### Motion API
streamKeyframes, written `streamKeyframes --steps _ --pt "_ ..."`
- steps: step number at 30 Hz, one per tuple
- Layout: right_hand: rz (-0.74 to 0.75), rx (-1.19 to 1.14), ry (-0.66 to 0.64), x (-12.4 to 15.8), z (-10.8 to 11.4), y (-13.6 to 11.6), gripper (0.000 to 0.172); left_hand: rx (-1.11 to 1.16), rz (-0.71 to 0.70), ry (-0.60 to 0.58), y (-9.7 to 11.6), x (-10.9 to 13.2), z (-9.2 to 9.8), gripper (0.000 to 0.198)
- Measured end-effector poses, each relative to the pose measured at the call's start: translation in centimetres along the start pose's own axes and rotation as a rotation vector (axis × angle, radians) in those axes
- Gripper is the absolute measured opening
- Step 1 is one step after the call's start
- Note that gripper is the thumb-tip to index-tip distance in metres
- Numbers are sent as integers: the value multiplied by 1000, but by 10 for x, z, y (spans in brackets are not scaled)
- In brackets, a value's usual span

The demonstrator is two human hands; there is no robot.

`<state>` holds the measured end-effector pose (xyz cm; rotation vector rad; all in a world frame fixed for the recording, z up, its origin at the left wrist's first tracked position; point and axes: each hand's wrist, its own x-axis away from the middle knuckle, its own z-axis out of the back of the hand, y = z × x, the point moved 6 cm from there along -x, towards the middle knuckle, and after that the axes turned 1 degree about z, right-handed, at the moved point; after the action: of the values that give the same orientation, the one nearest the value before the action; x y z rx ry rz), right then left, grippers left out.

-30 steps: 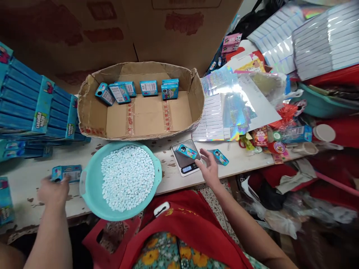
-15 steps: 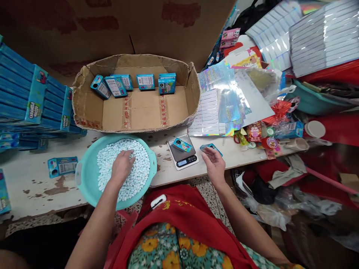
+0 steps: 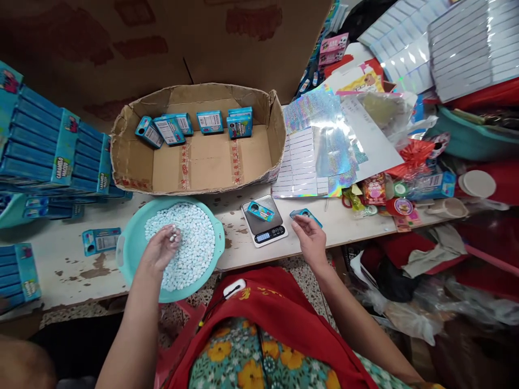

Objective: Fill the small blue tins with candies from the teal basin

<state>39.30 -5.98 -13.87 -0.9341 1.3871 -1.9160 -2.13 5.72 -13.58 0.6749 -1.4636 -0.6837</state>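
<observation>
My left hand (image 3: 161, 249) hovers over a teal basin (image 3: 128, 247) heaped with small white candies (image 3: 194, 243), its fingers pinched on a few of them. My right hand (image 3: 310, 237) rests on the white table with its fingertips on a small blue candy box (image 3: 307, 215). Between the hands stands a small digital scale (image 3: 265, 222) with another blue box (image 3: 260, 210) lying on its pan.
A shallow cardboard tray (image 3: 259, 162) behind the basin holds several blue boxes. Stacks of flat blue cartons (image 3: 48, 156) fill the left side, one loose box (image 3: 101, 240) lies by the basin. Holographic sticker sheets (image 3: 316, 156) and clutter crowd the right.
My left hand went from the loose box at the left into the basin, then lifted with candies pinched. My right hand drew back from the scale to the box beside it.
</observation>
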Motion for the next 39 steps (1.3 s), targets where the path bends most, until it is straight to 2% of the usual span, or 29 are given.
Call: streamKeyframes --steps 2,4,7,10,12,14,16,21,27,29,31,34,36,39 --pt "0 -13 -3 -1 1 1 36 46 11 -57 9 3 -17 22" --pt "-2 -24 -8 -2 2 2 36 -117 -19 -104 24 5 -45 22" --pt "-17 -38 -8 -2 7 5 36 -551 -152 -242 49 7 -110 19" --pt "-38 -53 1 -1 14 7 36 -948 -393 -367 66 8 -180 14" --pt "-53 -64 13 1 21 9 37 -1160 -555 -385 69 8 -216 15" --pt "-65 -77 31 3 29 10 36 -1330 -646 -373 67 8 -239 20" --pt "-75 -88 47 4 37 11 35 -1445 -674 -366 63 9 -250 25" --pt "-86 -119 90 4 54 12 32 -1520 -713 -374 60 12 -258 26" --pt "-86 -142 102 -2 58 12 33 -1440 -748 -383 60 10 -257 25" --pt "-88 -149 105 -4 57 11 33 -1366 -769 -342 66 11 -251 23" --pt "-82 -147 117 -5 58 9 32 -1266 -784 -257 76 14 -240 20" --pt "-63 -134 142 -6 60 7 31 -1152 -765 -124 86 20 -211 19" --pt "-56 -124 154 -6 61 6 31 -1139 -713 -62 84 22 -187 19" --pt "-56 -106 171 -6 61 5 32 -1193 -572 36 71 18 -144 20"
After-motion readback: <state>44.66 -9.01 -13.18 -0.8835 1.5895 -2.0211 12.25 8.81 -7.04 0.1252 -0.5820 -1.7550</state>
